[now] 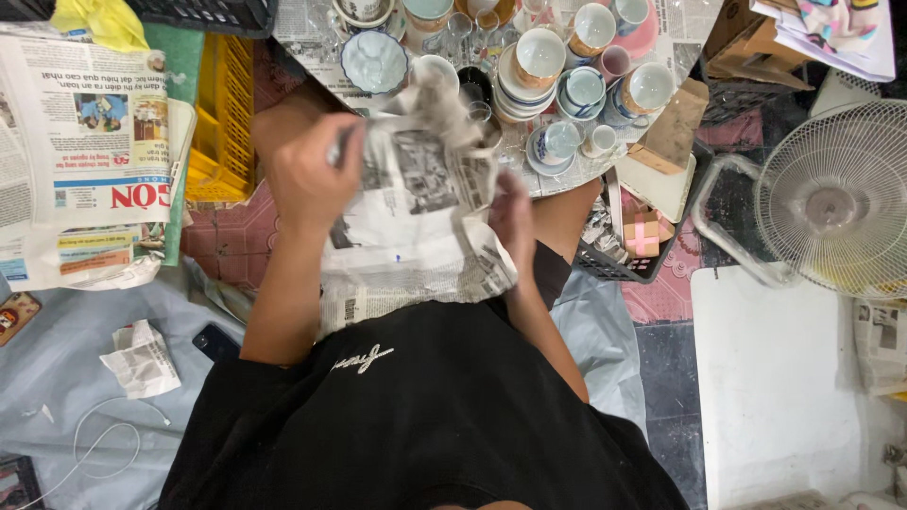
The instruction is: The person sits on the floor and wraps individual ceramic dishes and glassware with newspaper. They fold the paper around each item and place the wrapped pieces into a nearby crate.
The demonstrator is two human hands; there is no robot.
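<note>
I hold a bundle of crumpled newspaper [425, 189] over my lap, wrapped around something hidden inside. My left hand [316, 175] grips the upper left of the paper. My right hand [513, 222] presses against the bundle's right side, fingers partly hidden by the sheet. The lower part of the newspaper drapes onto my black shirt [416, 406]. Just beyond the bundle stand many ceramic cups and saucers [567, 80] on spread newspaper on the floor.
A stack of newspapers [80, 142] lies at left beside a yellow crate [222, 113]. A crumpled paper scrap [142, 359], a dark phone [215, 342] and a white cable [94, 444] lie on grey cloth. A white fan [836, 198] and white board [779, 387] are at right.
</note>
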